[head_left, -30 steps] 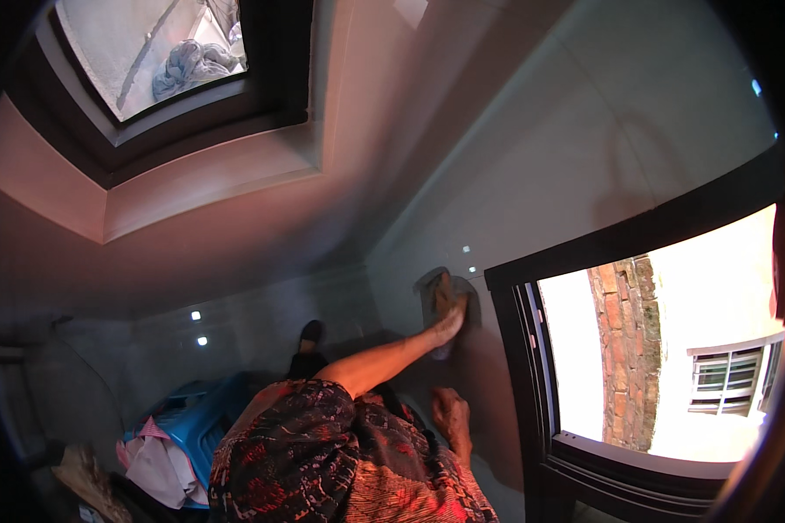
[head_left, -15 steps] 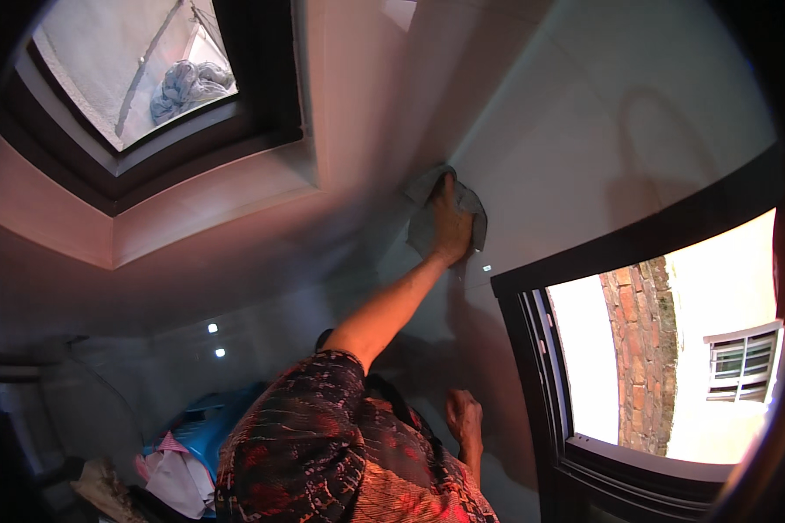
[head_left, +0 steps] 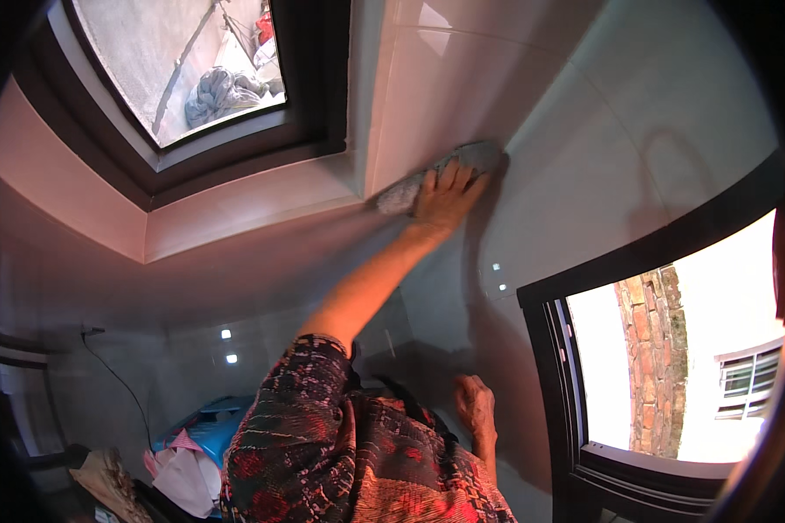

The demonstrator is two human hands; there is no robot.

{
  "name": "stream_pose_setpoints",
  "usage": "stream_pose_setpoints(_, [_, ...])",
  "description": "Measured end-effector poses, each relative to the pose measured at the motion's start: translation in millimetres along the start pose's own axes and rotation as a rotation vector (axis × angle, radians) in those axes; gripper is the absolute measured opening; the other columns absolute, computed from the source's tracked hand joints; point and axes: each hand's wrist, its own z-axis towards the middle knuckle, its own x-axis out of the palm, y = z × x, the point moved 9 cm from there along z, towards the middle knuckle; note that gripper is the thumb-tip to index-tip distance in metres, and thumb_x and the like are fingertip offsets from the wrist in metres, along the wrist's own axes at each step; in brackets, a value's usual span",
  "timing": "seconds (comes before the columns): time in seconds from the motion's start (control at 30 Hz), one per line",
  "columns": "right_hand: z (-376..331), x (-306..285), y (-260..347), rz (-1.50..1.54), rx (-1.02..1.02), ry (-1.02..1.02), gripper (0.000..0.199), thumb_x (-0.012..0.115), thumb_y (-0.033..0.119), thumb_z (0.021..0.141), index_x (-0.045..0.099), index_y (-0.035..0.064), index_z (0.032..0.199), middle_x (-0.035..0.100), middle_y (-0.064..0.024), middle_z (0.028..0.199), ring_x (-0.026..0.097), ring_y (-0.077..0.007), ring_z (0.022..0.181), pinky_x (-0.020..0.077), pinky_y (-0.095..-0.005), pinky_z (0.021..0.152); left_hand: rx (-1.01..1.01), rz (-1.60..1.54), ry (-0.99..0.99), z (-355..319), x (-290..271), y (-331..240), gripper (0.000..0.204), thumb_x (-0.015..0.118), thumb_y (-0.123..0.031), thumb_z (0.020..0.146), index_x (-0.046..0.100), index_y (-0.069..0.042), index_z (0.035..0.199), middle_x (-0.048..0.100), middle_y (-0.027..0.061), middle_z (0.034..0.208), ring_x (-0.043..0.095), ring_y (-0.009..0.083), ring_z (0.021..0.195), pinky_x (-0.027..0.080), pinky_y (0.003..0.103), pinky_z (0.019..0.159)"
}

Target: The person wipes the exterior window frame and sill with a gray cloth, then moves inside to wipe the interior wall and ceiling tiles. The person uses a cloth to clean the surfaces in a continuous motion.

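Four fingers of the left hand [head_left: 445,207] are in my view, somewhat spread and laid over a grey cloth [head_left: 399,198], holding it against the glossy tiled wall [head_left: 576,200]. The cloth is soft-looking, rumpled and elongated; its right end reaches the corner where two wall faces meet, its left end sits just beside the window recess [head_left: 253,207], a smooth, sharp-edged ledge. I see the right hand [head_left: 475,405] lower down, loosely curled; whether it pinches anything I cannot tell. Both arms come from a patterned dark-and-red shirt [head_left: 323,427]. Above the recess stands a dark, hard-edged window frame [head_left: 244,161]. From the cloth, flat wall stretches right to a second dark frame [head_left: 549,366], with rough brick [head_left: 654,366] outside. Lower left, pinkish-white fabric [head_left: 183,479] drapes over blue plastic [head_left: 214,436].
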Motion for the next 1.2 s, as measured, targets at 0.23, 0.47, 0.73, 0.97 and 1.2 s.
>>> stream_pose_setpoints(0.23, [-20,15,-10,0.006,0.089,0.041,0.015,0.056,0.003,0.08,0.064,0.0038,0.093,0.062,-0.0164,0.087,0.061,-0.0369,0.079,0.0486,-0.0406,0.068,0.393,0.226,0.456,-120,78,28,0.043,0.046,-0.015,0.087,0.047,-0.024,0.129,0.036,-0.0039,0.142,0.035,0.0216,0.122,0.025,0.039,0.102])
stream_pose_setpoints(0.47, [-45,9,-28,0.012,0.103,0.038,0.015,0.056,0.004,0.079,0.064,0.0033,0.092,0.063,-0.018,0.09,0.062,-0.0377,0.081,0.0488,-0.0411,0.07,0.666,0.438,0.831,-276,117,79,0.047,0.044,-0.023,0.09,0.04,-0.023,0.138,0.021,-0.0087,0.15,0.023,0.0233,0.132,0.017,0.044,0.111])
stream_pose_setpoints(0.73, [-59,11,-41,-0.018,0.142,0.015,0.015,0.057,0.003,0.079,0.063,0.0023,0.093,0.062,-0.0195,0.087,0.061,-0.039,0.078,0.0483,-0.0416,0.067,0.638,0.457,0.441,-94,36,36,0.051,0.049,-0.024,0.087,0.041,-0.017,0.136,0.031,-0.0001,0.146,0.016,0.0179,0.14,0.013,0.044,0.11])
stream_pose_setpoints(0.97, [-65,16,-48,0.009,0.09,0.03,0.015,0.054,0.003,0.082,0.061,0.0005,0.094,0.061,-0.0202,0.086,0.06,-0.0398,0.078,0.0478,-0.0422,0.068,0.423,0.294,0.317,-116,73,45,0.037,0.05,-0.016,0.084,0.052,-0.019,0.121,0.037,-0.0032,0.14,0.044,0.0236,0.102,0.04,0.029,0.09])
stream_pose_setpoints(1.2, [-87,32,-109,-0.008,0.177,0.231,0.016,0.051,0.009,0.088,0.061,-0.0019,0.094,0.063,-0.0153,0.079,0.06,-0.0224,0.07,0.0477,-0.0354,0.065,0.564,0.59,0.655,-233,93,73,0.029,0.049,-0.026,0.086,0.052,-0.024,0.115,0.034,-0.0113,0.138,0.019,0.0166,0.13,0.024,0.038,0.098])
